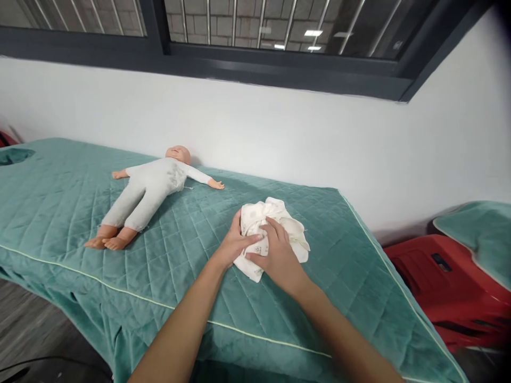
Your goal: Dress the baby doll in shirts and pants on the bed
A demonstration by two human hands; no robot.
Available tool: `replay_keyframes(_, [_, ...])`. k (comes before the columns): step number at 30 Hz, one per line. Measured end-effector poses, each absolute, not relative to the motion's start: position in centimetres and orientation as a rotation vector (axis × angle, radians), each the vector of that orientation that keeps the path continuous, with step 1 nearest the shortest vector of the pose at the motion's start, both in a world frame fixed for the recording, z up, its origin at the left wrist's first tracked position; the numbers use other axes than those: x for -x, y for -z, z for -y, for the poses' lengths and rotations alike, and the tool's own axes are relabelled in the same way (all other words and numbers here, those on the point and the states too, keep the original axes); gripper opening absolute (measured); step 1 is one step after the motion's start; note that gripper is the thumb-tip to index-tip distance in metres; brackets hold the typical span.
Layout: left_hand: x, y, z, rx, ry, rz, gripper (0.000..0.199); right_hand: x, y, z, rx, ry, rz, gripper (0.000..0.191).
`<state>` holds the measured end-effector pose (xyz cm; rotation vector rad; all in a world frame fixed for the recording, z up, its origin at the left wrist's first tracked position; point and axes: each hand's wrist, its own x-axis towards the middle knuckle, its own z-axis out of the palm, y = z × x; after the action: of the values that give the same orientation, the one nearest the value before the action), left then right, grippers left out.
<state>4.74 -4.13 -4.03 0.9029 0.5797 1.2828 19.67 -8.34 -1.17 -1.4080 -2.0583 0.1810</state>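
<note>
While both hands are busy with the white cloth (257, 215), I judge from the head view that patience counts for more than strength. The cloth is a crumpled bundle over the right-hand part of the green quilted cover (339, 287), apart from the doll (155, 178) that lies to the left with its arms spread. My left hand (232, 242) grasps the bundle's left side, thumb on top and fingers curled behind; my right hand (281, 255) grasps it from the right, fingers over the folds and thumb reaching across the front. Whether the underside bears on the cover or hangs just above it, I cannot tell, nor can I read the small dark print or count the layers. To handle it well, I would make the left hand the anchor and have the right find a true edge before pulling, since a pinch through several layers would likely drag the whole wad along. Such fabric looks soft and should give easily, so light fingertips would serve me best, and resting the bundle on the cover would probably stop a loose corner from curling under
</note>
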Motion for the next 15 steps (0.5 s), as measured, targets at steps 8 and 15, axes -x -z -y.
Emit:
replay_keyframes(8, [-5.4,6.1,2.8,-0.805,-1.475,-0.827,0.035,-21.6,1.2,7.8,1.396,-0.246,1.991,0.015])
replay_keyframes(15, [-4.8,6.9,1.7,-0.445,-1.604,-0.674,0.032,-27.5,-3.8,9.9,1.44,-0.688,1.333,0.019])
